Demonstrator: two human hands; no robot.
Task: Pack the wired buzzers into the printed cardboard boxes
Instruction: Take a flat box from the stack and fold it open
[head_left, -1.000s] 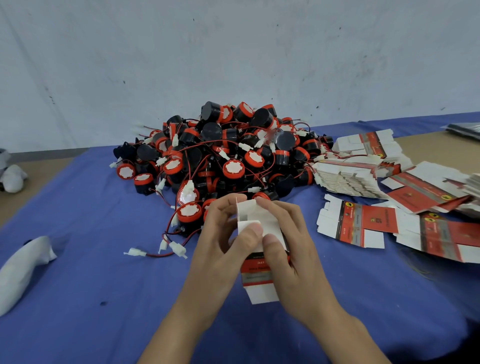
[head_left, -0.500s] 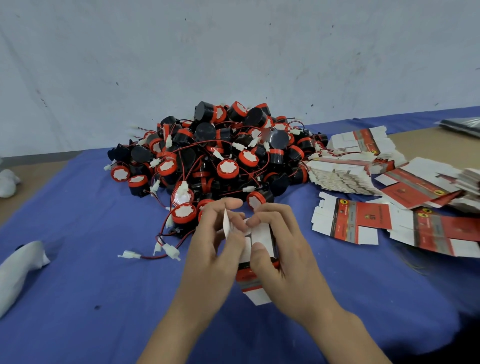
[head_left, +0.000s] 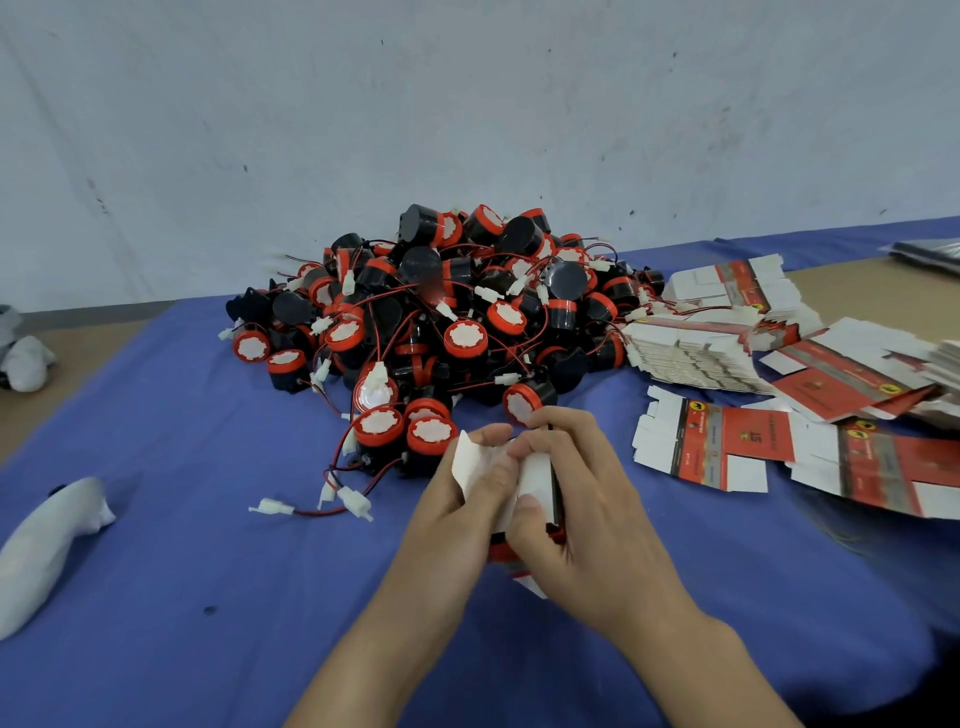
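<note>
– On the counter (head_left: 171, 561), which step?
– Box forming: left hand (head_left: 465, 512) and right hand (head_left: 587, 514) both grip one printed cardboard box (head_left: 537, 475), one flap up. Wired buzzers (head_left: 457, 317) heaped just behind. Next, presumably: load one.

- Left hand (head_left: 467, 499) and right hand (head_left: 587, 514) are gripping one printed box (head_left: 537, 475) at near centre, fingers pinching its white flaps.
- Buzzer pile (head_left: 457, 312) is sitting just beyond, and flat boxes (head_left: 727, 447) are lying to the right.

One head-worn camera looks forward and down, close over the blue table (head_left: 156, 519).
</note>
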